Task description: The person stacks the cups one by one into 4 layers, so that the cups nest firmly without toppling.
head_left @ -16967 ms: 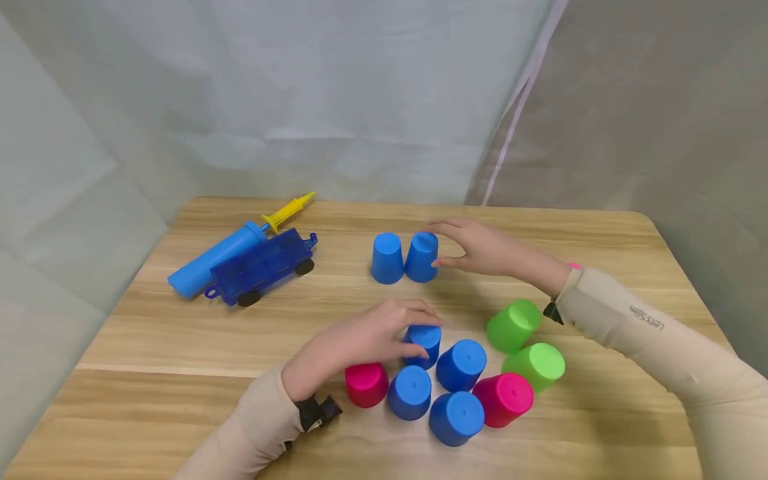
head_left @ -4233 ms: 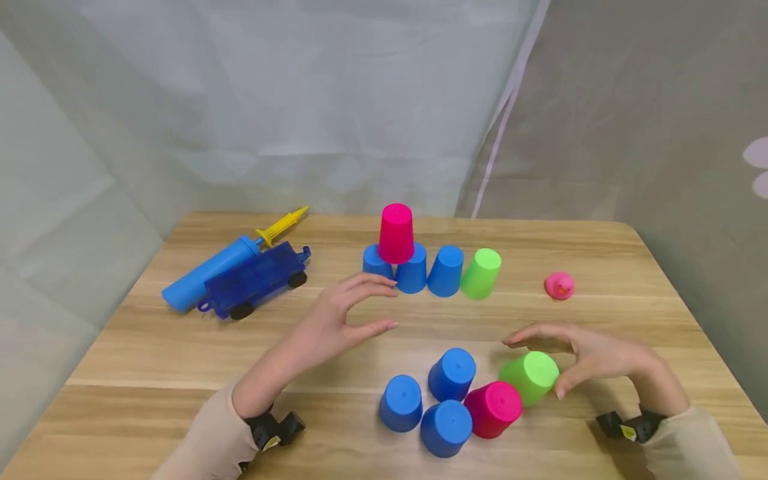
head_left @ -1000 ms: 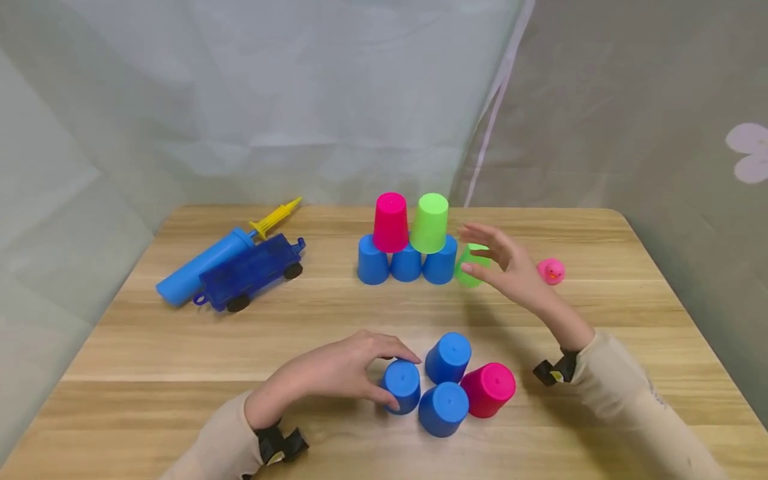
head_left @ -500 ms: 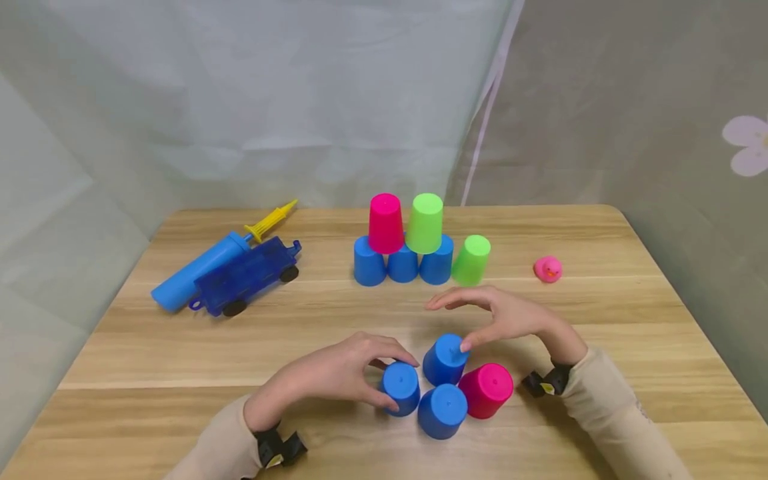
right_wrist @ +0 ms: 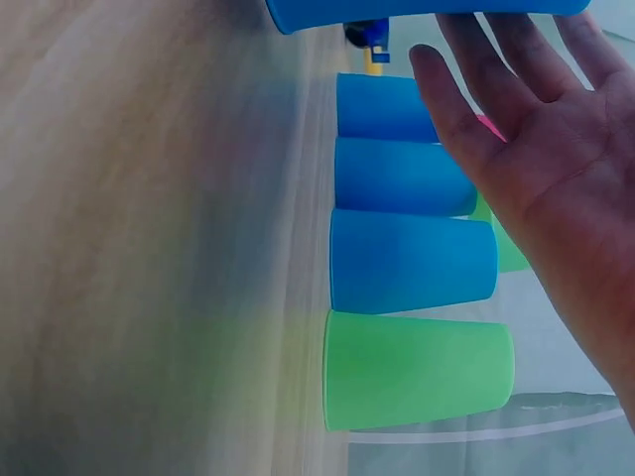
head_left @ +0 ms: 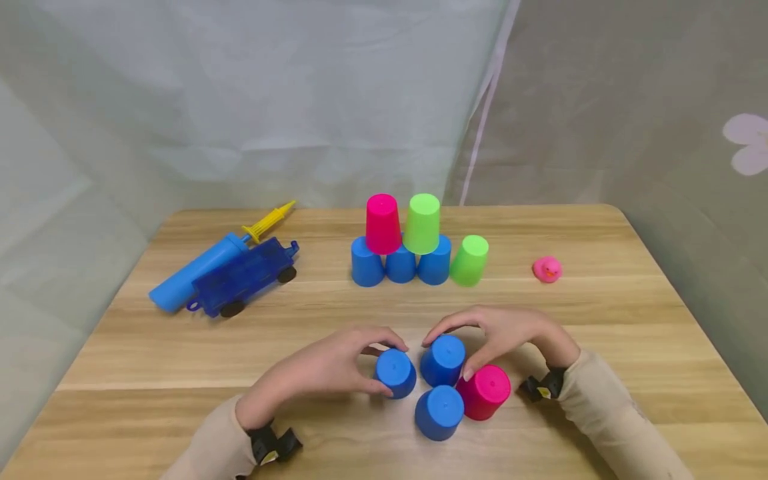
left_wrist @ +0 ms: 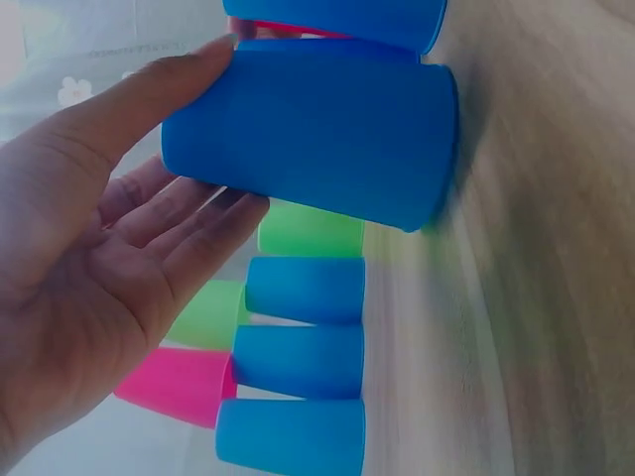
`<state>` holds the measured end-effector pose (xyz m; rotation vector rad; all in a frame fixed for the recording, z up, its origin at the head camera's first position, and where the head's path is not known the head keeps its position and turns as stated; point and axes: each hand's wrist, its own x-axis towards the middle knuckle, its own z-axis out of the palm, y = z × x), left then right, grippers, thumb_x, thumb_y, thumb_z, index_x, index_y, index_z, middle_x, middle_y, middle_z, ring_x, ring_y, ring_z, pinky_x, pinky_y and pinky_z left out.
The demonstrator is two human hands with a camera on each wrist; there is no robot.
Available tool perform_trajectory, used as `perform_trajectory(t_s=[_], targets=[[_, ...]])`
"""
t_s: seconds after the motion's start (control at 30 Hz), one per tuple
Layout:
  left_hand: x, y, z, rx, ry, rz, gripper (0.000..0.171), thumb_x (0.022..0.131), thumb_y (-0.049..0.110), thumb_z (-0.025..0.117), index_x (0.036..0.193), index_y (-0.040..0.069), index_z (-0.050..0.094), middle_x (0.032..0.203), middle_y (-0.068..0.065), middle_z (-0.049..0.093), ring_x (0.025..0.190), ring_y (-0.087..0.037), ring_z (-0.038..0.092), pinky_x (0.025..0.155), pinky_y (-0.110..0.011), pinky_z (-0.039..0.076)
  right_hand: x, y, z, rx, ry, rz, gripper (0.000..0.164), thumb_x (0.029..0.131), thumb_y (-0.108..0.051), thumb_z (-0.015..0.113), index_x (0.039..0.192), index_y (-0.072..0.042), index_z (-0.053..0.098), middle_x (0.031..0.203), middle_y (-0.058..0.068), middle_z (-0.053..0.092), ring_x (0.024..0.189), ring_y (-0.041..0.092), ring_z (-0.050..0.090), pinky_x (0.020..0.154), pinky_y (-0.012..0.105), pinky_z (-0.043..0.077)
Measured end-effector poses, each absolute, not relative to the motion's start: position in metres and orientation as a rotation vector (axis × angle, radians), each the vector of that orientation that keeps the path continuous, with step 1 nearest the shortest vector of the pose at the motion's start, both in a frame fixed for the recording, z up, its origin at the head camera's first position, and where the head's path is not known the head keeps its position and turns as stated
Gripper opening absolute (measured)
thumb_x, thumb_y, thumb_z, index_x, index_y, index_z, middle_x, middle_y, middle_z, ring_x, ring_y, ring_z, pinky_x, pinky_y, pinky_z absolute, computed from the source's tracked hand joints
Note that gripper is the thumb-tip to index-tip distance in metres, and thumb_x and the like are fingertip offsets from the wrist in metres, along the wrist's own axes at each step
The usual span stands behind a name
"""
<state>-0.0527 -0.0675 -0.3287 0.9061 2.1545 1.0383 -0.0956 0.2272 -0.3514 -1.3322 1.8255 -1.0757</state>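
My left hand pinches an upside-down blue cup between thumb and fingers; the left wrist view shows this cup slightly tilted, its rim close to the table. My right hand grips a second blue cup, fingers on its far side and thumb on its near right side. A third blue cup and a pinkish-red cup stand upside down nearby. Farther back, a red cup and a green cup rest on a row of blue cups, with another green cup at its right end.
A blue pump with a yellow nozzle lies at the left, partly behind a dark blue toy wagon. A pink rubber duck sits at the right. Curtains rise behind the wooden table.
From the rear green cup, my right hand has come back toward me and closed around a front blue cup. My left hand has shifted its blue cup slightly away from me, apart from the others.
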Motion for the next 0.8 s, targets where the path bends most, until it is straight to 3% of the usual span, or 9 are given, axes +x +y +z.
perform_trajectory(t_s=[0.17, 0.47, 0.6, 0.8], targets=[[-0.056, -0.072, -0.328, 0.936, 2.178, 1.101, 0.048, 0.077, 0.032, 0.076, 0.120, 0.020, 0.058, 0.116, 0.012, 0.060, 0.110, -0.010, 0.056, 0.093, -0.032, 0.048, -0.094, 0.224, -0.352, -1.316, 1.815, -1.074, 0.055, 0.083, -0.023, 0.071, 0.133, -0.013, 0.049, 0.133, 0.004, 0.053, 0.123, 0.015, 0.048, 0.101, 0.038, 0.042], [-0.064, -0.083, -0.320, 0.950, 2.197, 1.173, 0.048, 0.077, 0.032, 0.077, 0.119, 0.018, 0.059, 0.118, 0.006, 0.060, 0.112, -0.016, 0.056, 0.091, -0.038, 0.050, -0.093, 0.220, -0.352, -1.182, 1.776, -1.105, 0.049, 0.084, -0.017, 0.070, 0.129, -0.011, 0.052, 0.129, 0.005, 0.055, 0.120, 0.016, 0.049, 0.098, 0.035, 0.043], [-0.073, -0.083, -0.308, 1.059, 2.206, 1.206, 0.049, 0.076, 0.026, 0.079, 0.119, 0.011, 0.059, 0.117, -0.002, 0.062, 0.109, -0.019, 0.058, 0.088, -0.037, 0.051, -0.093, 0.218, -0.351, -1.180, 1.790, -1.098, 0.049, 0.083, -0.019, 0.071, 0.128, -0.011, 0.053, 0.128, 0.007, 0.056, 0.118, 0.015, 0.051, 0.097, 0.034, 0.045], [-0.092, -0.062, -0.286, 1.299, 2.254, 1.216, 0.050, 0.072, 0.022, 0.082, 0.115, 0.007, 0.061, 0.113, -0.001, 0.063, 0.107, -0.015, 0.059, 0.083, -0.029, 0.053, -0.094, 0.222, -0.351, -1.162, 1.812, -1.100, 0.048, 0.082, -0.020, 0.073, 0.126, -0.010, 0.056, 0.126, 0.006, 0.058, 0.115, 0.015, 0.053, 0.096, 0.034, 0.046]])
